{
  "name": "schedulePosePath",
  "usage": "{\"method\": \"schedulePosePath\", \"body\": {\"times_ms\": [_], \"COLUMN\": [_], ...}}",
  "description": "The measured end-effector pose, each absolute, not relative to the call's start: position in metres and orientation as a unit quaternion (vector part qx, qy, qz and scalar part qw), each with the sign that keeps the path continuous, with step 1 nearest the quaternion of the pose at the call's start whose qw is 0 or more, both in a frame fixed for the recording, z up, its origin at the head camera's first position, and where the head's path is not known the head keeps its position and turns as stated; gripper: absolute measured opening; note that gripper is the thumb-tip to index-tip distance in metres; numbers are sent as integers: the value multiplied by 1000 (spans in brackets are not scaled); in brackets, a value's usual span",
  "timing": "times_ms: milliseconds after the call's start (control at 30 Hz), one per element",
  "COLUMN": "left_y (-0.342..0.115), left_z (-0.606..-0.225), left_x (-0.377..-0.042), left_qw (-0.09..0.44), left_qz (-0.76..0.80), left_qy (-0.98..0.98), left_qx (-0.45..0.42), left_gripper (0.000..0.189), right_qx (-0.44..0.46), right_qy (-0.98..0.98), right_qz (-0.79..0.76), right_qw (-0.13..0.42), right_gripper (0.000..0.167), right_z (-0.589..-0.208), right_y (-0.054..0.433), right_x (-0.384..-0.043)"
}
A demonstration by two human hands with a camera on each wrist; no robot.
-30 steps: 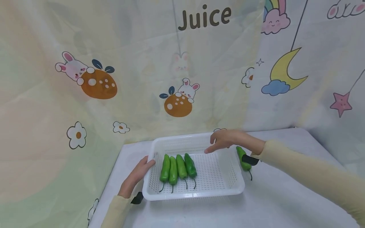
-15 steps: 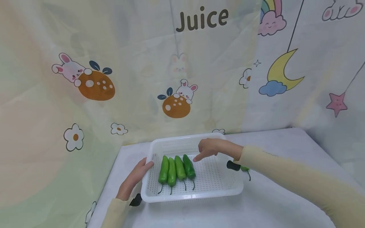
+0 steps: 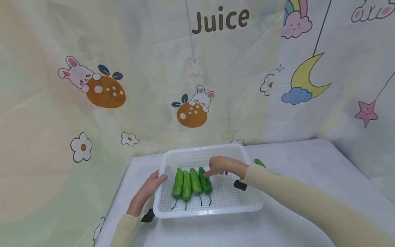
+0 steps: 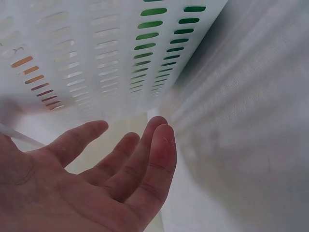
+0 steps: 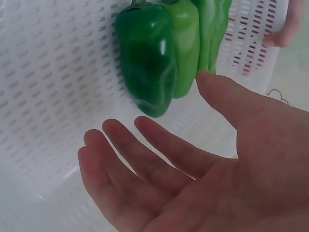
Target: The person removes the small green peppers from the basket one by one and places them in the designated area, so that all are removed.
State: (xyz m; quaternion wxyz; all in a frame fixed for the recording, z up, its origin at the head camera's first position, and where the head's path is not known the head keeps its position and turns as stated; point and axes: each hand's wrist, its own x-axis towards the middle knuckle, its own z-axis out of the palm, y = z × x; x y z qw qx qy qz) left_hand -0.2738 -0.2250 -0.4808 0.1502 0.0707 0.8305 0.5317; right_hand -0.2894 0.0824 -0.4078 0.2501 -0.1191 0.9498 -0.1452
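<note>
A row of several green peppers (image 3: 187, 185) lies in a white plastic basket (image 3: 234, 210), stems toward the near side. The rightmost is a darker green pepper (image 5: 147, 60). My right hand (image 3: 218, 165) hangs over its far end, thumb and fingers (image 5: 154, 147) spread apart with nothing between them. At the basket's left end, my left hand (image 3: 151, 185) rests its thumb at the rim. Its fingers (image 4: 159, 159) are loosely bent outside the perforated wall, holding nothing between them. One more green pepper (image 3: 260, 162) lies outside the basket to the right, mostly hidden behind my right sleeve.
The basket stands on a table with a white cloth (image 3: 296, 157). A printed curtain (image 3: 148, 85) with rabbits, flowers and a moon hangs behind and along the sides. A black wrist strap (image 3: 240, 185) sits at my right cuff.
My right hand has moved left and nearer, from the basket's far right side to over the dark green pepper. My left hand and the peppers have stayed in place.
</note>
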Motion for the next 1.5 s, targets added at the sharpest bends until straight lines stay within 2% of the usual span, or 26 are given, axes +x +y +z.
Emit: {"method": "schedulePosePath", "body": {"times_ms": [333, 567, 933, 1500], "left_y": [-225, -225, -227, -226], "left_z": [-481, -478, -475, -481], "left_x": [-275, -277, -276, -274], "left_qw": [153, 145, 144, 148], "left_qz": [536, 532, 530, 534], "left_qy": [826, 831, 833, 830], "left_qx": [85, 77, 71, 67], "left_gripper": [53, 52, 52, 51], "right_qx": [-106, -101, -90, -57], "right_qy": [957, 963, 971, 961], "right_qz": [-140, -136, -108, -115], "right_qw": [231, 212, 192, 245], "right_gripper": [36, 38, 32, 34], "right_z": [-425, -425, -420, -430], "right_y": [70, 58, 45, 49], "right_x": [-290, -286, -282, -291]}}
